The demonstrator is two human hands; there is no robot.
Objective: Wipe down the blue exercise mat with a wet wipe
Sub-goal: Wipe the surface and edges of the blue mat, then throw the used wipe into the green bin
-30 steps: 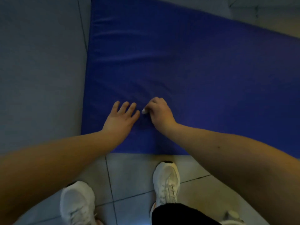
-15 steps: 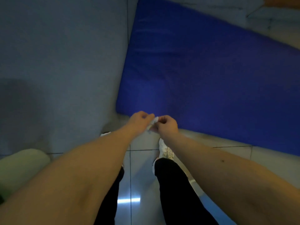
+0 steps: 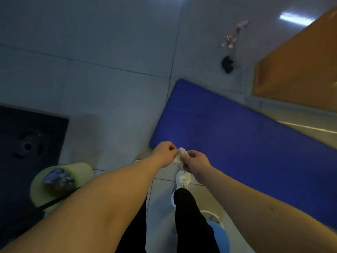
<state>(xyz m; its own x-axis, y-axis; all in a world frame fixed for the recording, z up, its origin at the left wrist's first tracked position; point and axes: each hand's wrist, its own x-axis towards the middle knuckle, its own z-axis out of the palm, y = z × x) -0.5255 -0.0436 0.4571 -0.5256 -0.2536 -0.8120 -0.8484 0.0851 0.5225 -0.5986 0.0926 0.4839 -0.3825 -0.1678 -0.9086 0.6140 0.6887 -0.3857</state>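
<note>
One blue mat (image 3: 237, 143), one white wipe (image 3: 179, 157), one left hand (image 3: 164, 152), one right hand (image 3: 197, 162), one white shoe (image 3: 182, 178), one green bin (image 3: 82, 170), one blue bucket (image 3: 219, 236).

The left hand (image 3: 164, 150) and right hand (image 3: 196, 160) meet out front, each pinching the crumpled wipe (image 3: 179, 155).

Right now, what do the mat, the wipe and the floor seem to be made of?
Blue mat: probably foam under a matte vinyl or fabric cover; thick rounded edge. Wipe, pinched by left hand and right hand: thin, crumpled white nonwoven or paper. Floor: glossy tile; grout lines, lamp reflection.
</note>
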